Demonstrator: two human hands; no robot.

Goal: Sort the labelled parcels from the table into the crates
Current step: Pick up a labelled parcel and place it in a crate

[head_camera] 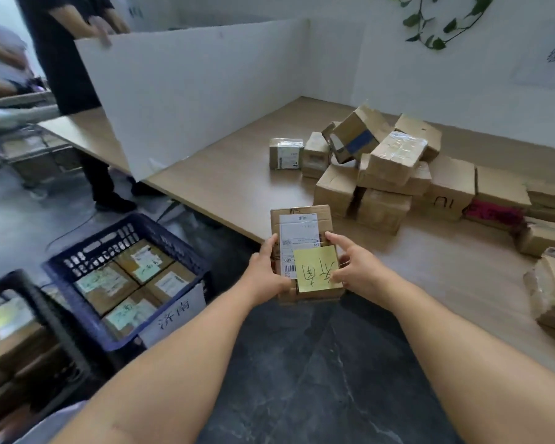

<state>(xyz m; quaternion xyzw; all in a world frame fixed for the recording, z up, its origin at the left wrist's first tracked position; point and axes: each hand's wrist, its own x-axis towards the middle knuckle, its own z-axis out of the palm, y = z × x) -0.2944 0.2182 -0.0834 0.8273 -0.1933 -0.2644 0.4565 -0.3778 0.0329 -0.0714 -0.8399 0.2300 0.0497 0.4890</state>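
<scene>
Two hands at centre frame, both gripping one parcel (305, 241) held flat above the dark floor (302, 363), just off the near corner of the table (237, 174). Left hand (268, 267) curled round the parcel's left edge, thumb on top; right hand (354, 267) curled round the right edge, thumb on the top face and fingertips pressed on a yellow note (314, 267). Handwritten characters on the note; white label (298, 232) with a barcode beside and partly under it.

Lower left of the frame: blue crate (125, 274) on the floor, filled with four parcels in one layer, each with a white label and a pale green note. White paper sign (173, 312) with handwriting fixed to the crate's near wall. Further left, at the frame edge, black crate (23, 315), blurred, with more boxes inside.

Right of centre on the table: pile (375, 168) of brown cardboard parcels, some tilted against one another, several wrapped in clear tape, one with a blue patch. Small box (285, 153) with a label standing apart at the pile's left. More parcels along the right edge, one showing a magenta face (494, 214).

Upper middle: white board (189, 97) standing upright across the table. Upper left: another person in dark clothes (68, 59) behind it, one hand on its top edge. Upper right: green vine (442, 20) on the white wall.
</scene>
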